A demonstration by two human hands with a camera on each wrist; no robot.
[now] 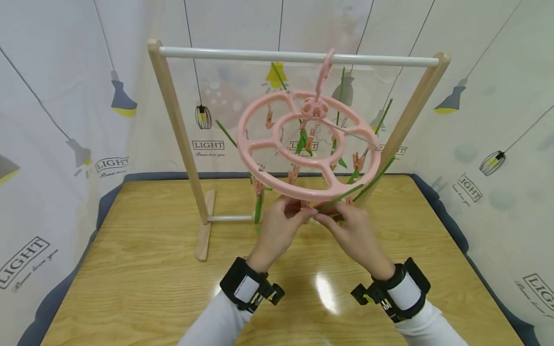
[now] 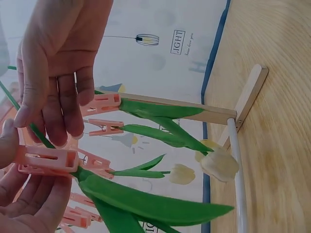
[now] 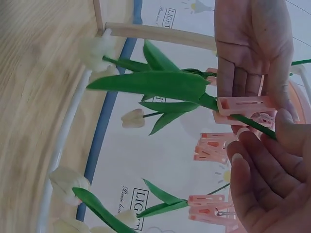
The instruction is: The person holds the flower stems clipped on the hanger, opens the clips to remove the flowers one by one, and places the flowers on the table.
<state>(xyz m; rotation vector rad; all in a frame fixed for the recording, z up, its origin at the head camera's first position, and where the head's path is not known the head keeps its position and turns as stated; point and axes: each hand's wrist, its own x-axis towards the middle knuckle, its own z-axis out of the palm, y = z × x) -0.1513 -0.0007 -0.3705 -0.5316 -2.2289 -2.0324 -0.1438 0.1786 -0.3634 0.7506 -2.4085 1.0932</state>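
Below the near rim of a round pink drying hanger (image 1: 303, 193), my left hand (image 1: 277, 226) pinches a pink clothespin (image 2: 51, 159) between thumb and fingers. A green artificial tulip stem (image 3: 252, 125) passes through that clothespin, its long leaves (image 3: 146, 82) hanging below. My right hand (image 1: 355, 235) pinches the stem close beside the clothespin, the thumbs nearly meeting. Other pink clothespins (image 3: 214, 146) hang around the ring, several clipped on white tulips (image 2: 219, 164) that hang head down. In the head view, the hands and rim hide most of the held clothespin.
The hanger hooks onto the white top bar (image 1: 242, 54) of a rack with wooden side posts (image 1: 179, 129). A lower white bar (image 1: 229, 218) and a wooden foot (image 1: 205, 230) stand on the wooden table (image 1: 143, 269). Behind hangs a lamp-print cloth (image 1: 164, 96).
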